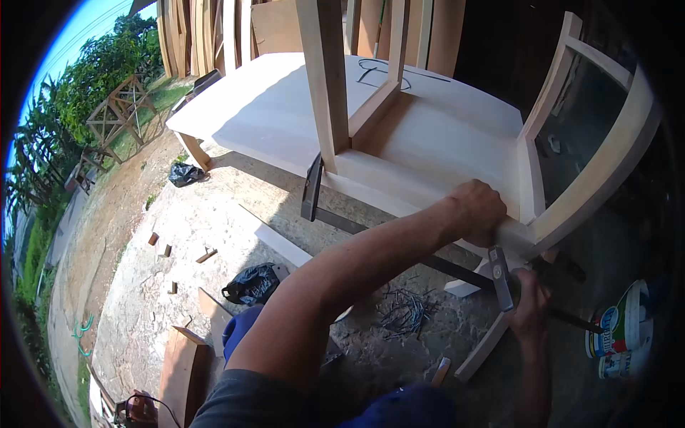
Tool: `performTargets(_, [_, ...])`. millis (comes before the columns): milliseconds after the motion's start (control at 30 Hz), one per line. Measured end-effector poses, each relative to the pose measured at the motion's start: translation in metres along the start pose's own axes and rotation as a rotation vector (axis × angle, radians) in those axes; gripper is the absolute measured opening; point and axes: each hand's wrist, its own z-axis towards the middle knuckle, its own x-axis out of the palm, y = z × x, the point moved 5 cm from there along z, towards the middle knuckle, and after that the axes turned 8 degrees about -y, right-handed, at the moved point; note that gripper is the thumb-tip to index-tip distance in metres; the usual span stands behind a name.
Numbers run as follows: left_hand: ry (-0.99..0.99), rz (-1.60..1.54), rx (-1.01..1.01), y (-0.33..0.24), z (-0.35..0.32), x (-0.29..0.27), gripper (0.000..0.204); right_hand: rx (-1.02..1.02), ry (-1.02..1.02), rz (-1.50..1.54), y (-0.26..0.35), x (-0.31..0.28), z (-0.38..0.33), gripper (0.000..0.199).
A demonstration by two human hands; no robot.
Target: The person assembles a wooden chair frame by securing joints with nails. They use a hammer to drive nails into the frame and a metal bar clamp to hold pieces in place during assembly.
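A pale wooden chair frame [421, 187] rests on the white tabletop, two legs standing up and a curved side [606, 182] rising at the right. My left hand [478, 210] is closed in a fist against its near rail, toward the right corner; whatever the fingers hold is hidden. Lower down, my right hand [531, 303] is wrapped round a hammer [502, 278], its grey metal head up, just below that corner. A dark bar clamp [457, 269] runs along the near rail. One clamp jaw [312, 189] sits at the left leg, and the bar passes behind my right hand.
The white tabletop [250, 114] stretches to the far left. A heap of nails [407, 312], a black plastic bag [255, 284] and wood offcuts [207, 255] lie on the rough floor. Plastic tubs [619, 335] stand at right. A power tool [139, 410] is at lower left.
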Motion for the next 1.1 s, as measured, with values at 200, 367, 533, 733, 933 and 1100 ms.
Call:
performTargets(200, [-0.122,-0.095,-0.006,0.013,-0.001,0.017,0.026,-0.137,0.059,0.075,0.069,-0.003,0.099,0.040])
performTargets(367, [-0.106,-0.176,-0.004,0.010,-0.005,0.011,0.026,-0.636,0.158,-0.176,0.126,0.031,0.174,0.061])
performTargets(533, [-0.141,-0.188,-0.004,0.024,-0.013,0.012,0.026,-0.804,0.352,-0.346,0.153,0.099,0.216,0.061])
performTargets(733, [-0.194,-0.245,0.047,0.022,-0.013,0.010,0.026,-0.886,0.408,-0.471,0.179,0.130,0.221,0.055])
performTargets(933, [-0.220,-0.239,0.066,0.030,-0.018,0.011,0.026,-0.900,0.351,-0.418,0.183,0.137,0.236,0.056])
performTargets(1100, [-0.269,-0.269,0.140,0.003,-0.002,0.018,0.026,-0.769,0.391,-0.448,0.161,0.124,0.219,0.058])
